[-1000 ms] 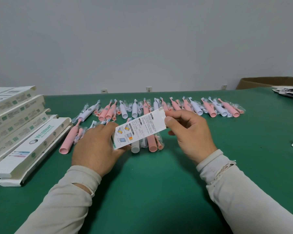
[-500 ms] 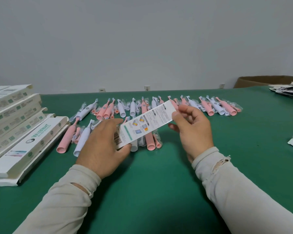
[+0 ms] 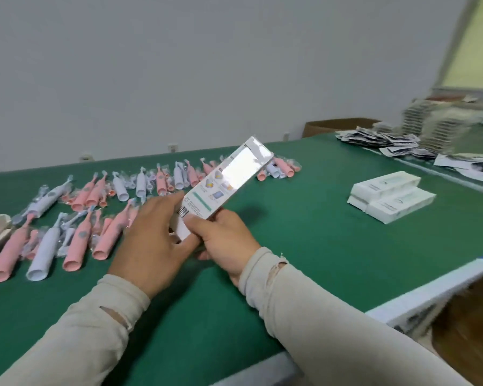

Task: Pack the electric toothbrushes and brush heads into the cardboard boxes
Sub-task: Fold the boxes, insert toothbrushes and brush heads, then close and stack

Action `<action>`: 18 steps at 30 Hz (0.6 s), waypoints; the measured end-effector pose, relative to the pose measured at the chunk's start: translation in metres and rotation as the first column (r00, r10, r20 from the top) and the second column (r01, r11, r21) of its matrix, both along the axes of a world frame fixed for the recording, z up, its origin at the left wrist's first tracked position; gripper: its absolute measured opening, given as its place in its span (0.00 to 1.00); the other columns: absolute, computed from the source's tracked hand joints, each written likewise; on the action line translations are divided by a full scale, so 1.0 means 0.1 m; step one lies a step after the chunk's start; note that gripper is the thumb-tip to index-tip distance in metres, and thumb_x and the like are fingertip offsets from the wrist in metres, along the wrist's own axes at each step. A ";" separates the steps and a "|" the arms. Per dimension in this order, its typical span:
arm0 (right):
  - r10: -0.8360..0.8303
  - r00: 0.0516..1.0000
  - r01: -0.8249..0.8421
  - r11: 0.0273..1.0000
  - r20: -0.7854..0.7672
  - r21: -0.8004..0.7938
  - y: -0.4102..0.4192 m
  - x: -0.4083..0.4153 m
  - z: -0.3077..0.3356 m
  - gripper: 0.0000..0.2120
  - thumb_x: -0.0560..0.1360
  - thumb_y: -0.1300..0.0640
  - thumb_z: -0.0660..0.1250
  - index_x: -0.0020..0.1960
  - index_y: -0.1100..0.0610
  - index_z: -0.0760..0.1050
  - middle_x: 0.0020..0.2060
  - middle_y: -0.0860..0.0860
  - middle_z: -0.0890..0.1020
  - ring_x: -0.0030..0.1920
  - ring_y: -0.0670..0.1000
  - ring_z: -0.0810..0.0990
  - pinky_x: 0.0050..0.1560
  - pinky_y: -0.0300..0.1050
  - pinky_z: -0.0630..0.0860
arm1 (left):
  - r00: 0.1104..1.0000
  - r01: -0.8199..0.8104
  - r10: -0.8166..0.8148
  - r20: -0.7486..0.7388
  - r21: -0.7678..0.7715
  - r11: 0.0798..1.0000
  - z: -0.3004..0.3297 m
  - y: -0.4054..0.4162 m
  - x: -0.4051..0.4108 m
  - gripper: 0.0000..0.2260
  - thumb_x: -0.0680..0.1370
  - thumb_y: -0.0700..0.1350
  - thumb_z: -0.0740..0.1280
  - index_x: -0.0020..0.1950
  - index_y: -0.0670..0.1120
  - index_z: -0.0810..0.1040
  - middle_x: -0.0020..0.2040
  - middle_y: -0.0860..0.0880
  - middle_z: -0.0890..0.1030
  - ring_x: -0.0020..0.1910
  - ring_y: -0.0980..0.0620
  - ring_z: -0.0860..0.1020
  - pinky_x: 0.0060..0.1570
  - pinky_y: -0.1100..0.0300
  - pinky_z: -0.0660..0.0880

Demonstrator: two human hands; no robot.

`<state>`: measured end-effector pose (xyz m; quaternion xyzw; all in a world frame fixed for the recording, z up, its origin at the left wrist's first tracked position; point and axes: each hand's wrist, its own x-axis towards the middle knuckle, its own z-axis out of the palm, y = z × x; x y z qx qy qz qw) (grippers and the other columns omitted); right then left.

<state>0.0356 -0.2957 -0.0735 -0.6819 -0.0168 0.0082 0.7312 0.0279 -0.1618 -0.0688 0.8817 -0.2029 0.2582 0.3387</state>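
Nearest me, both beige-sleeved forearms converge on one long white printed cardboard box (image 3: 229, 181). My right hand (image 3: 226, 245) grips its near end, thumb on the barcode face and fingers curled beneath. My left hand (image 3: 154, 240) lies against the same end with fingers fairly straight; whether they press or pinch the end flap I cannot tell, as the box hides the fingertips.

Change noted: a second ago the box lay level between the hands, one at each end; it is now tilted up and away to the right, both hands at its near end, and my view has swung right. I judge this box is closed or nearly so and bound for the finished stack.

Past the hands, the pink and white electric toothbrush handles (image 3: 76, 238) with bagged brush heads lie in rows on the green felt-covered table (image 3: 304, 246), untouched. Farther right, a stack of white closed boxes (image 3: 391, 197) rests well apart. Beyond, dark printed leaflets (image 3: 385, 140) and a brown open carton (image 3: 338, 126) are blurred. The box's contents are hidden; the flat box stack at left is cut off.
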 end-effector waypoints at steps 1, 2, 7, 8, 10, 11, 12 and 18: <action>-0.082 0.996 0.081 0.996 0.021 0.023 -0.15 0.00 0.04 0.13 0.78 0.56 0.69 0.61 0.59 0.76 0.50 0.55 0.85 0.43 0.52 0.85 0.40 0.47 0.80 | 0.998 0.062 -0.061 -0.014 0.026 0.998 0.03 -0.11 0.00 0.32 0.71 0.51 0.75 0.73 0.52 0.69 0.59 0.57 0.72 0.57 0.63 0.68 0.60 0.58 0.71; -0.177 0.983 0.176 0.983 0.039 0.044 -0.35 0.01 0.09 0.13 0.77 0.56 0.69 0.59 0.60 0.75 0.46 0.55 0.84 0.37 0.50 0.84 0.37 0.46 0.80 | 0.995 0.103 -0.102 -0.020 0.064 0.993 0.05 -0.21 0.00 0.34 0.71 0.56 0.74 0.74 0.52 0.67 0.62 0.56 0.72 0.60 0.61 0.68 0.62 0.58 0.69; -0.647 0.761 0.645 0.763 -0.055 -0.038 -1.80 0.16 0.32 0.16 0.76 0.55 0.69 0.58 0.64 0.74 0.31 0.55 0.83 0.24 0.48 0.81 0.31 0.44 0.81 | 0.989 0.132 -0.126 -0.072 0.089 0.987 -0.14 -0.48 -0.02 0.21 0.75 0.57 0.69 0.66 0.51 0.76 0.59 0.55 0.76 0.60 0.52 0.76 0.62 0.51 0.74; -0.698 0.710 0.695 0.716 -0.095 -0.071 -2.11 0.18 0.31 0.17 0.75 0.56 0.68 0.60 0.65 0.73 0.27 0.55 0.82 0.24 0.49 0.81 0.35 0.47 0.83 | 0.989 0.135 -0.128 -0.076 0.094 0.986 -0.22 -0.47 -0.02 0.18 0.75 0.55 0.71 0.62 0.51 0.78 0.57 0.56 0.77 0.58 0.51 0.77 0.61 0.52 0.74; -0.734 0.662 0.713 0.679 -0.151 -0.178 -2.66 0.18 0.25 0.19 0.76 0.58 0.65 0.63 0.67 0.73 0.28 0.54 0.82 0.31 0.52 0.83 0.44 0.52 0.84 | 0.988 0.146 -0.138 -0.074 0.116 0.983 -0.34 -0.43 0.01 0.12 0.75 0.51 0.73 0.56 0.51 0.81 0.52 0.59 0.76 0.55 0.51 0.78 0.60 0.55 0.72; -0.730 0.662 0.695 0.683 -0.172 -0.224 -2.89 0.18 0.20 0.19 0.77 0.60 0.65 0.65 0.67 0.73 0.33 0.55 0.82 0.35 0.53 0.82 0.43 0.49 0.84 | 0.987 0.150 -0.143 -0.068 0.110 0.983 -0.37 -0.41 0.02 0.09 0.75 0.50 0.73 0.54 0.52 0.81 0.51 0.59 0.76 0.54 0.52 0.78 0.59 0.56 0.72; -0.724 0.662 0.680 0.689 -0.193 -0.251 -3.08 0.17 0.15 0.19 0.78 0.61 0.64 0.67 0.66 0.72 0.38 0.55 0.80 0.37 0.53 0.81 0.38 0.46 0.82 | 0.988 0.148 -0.143 -0.055 0.092 0.985 -0.39 -0.39 0.04 0.08 0.75 0.49 0.74 0.52 0.53 0.81 0.50 0.60 0.77 0.53 0.53 0.77 0.58 0.56 0.72; -0.754 0.626 0.689 0.655 -0.200 -0.311 -3.48 0.13 0.06 0.21 0.79 0.64 0.63 0.71 0.63 0.69 0.48 0.56 0.78 0.40 0.53 0.81 0.29 0.40 0.79 | 0.987 0.158 -0.157 -0.032 0.022 0.987 -0.40 -0.38 0.06 0.06 0.75 0.47 0.74 0.47 0.56 0.79 0.48 0.65 0.76 0.49 0.58 0.76 0.53 0.57 0.73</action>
